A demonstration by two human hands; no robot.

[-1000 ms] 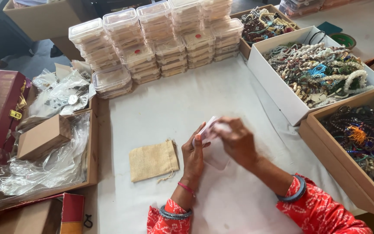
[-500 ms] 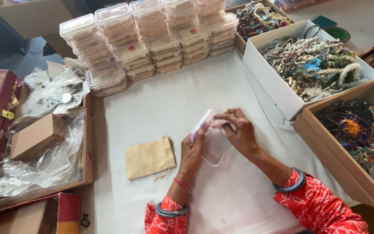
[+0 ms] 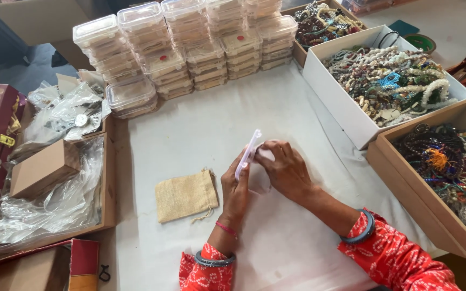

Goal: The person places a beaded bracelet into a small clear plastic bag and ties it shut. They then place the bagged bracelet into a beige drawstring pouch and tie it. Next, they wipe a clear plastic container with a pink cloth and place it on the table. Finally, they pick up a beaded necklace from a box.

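Clear plastic case [image 3: 250, 152], tipped on edge above the white surface [image 3: 200, 124], sits clamped in our left hand [image 3: 237, 186] grip while our right hand [image 3: 287, 170] fingers pinch its side, a burlap pouch [image 3: 185, 195] lying just left.
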